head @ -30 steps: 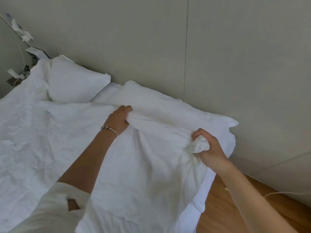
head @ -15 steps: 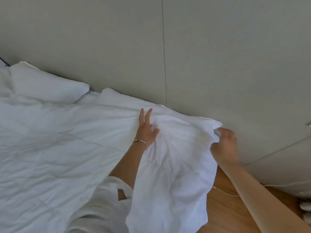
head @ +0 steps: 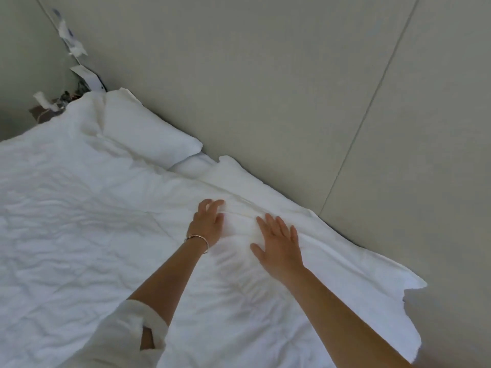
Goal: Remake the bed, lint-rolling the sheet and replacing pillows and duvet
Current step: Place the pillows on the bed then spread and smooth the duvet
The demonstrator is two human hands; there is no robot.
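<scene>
Both hands have let go of the duvet (head: 79,221). It covers the bed at frame center, left hand (head: 208,224) and right hand (head: 279,245) resting spread on it below two pillows (head: 148,139) along the wall (head: 265,75).

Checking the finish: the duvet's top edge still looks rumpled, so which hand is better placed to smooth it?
Probably the left hand: its fingertips already touch the duvet edge's fold. The right hand lies flat further down.
</scene>
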